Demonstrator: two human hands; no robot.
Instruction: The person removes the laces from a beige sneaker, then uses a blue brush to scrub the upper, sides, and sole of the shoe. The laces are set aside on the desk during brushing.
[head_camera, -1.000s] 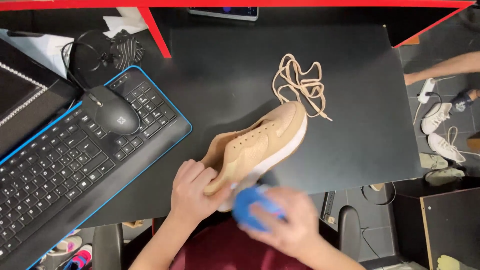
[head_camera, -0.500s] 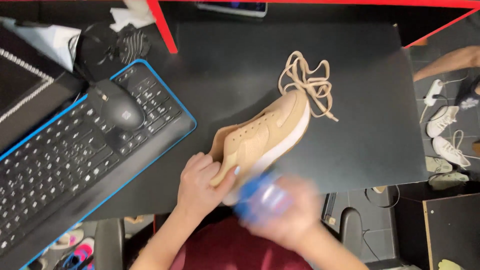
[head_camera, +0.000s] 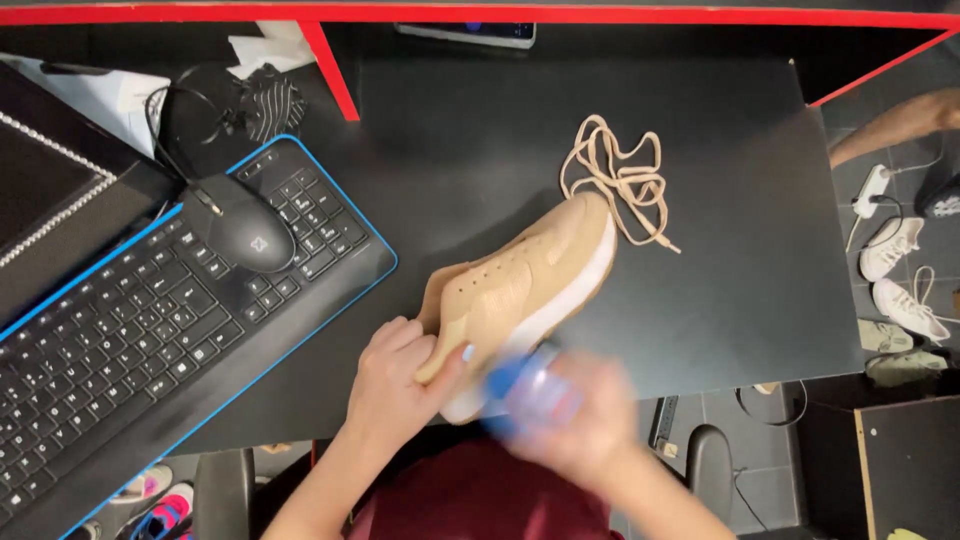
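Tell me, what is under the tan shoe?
The tan shoe lies on the black desk. Its heel sits in the left hand; the blurred right hand holds something blue against its white sole. Underneath is hidden.

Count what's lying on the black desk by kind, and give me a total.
Tan shoe: 1
Tan lace bundle: 1
Keyboard: 1
Mouse: 1
Total: 4
The left hand holds the shoe; the right hand is blurred around something blue.

The right hand with its blue object has gone from sharp to motion-blurred.
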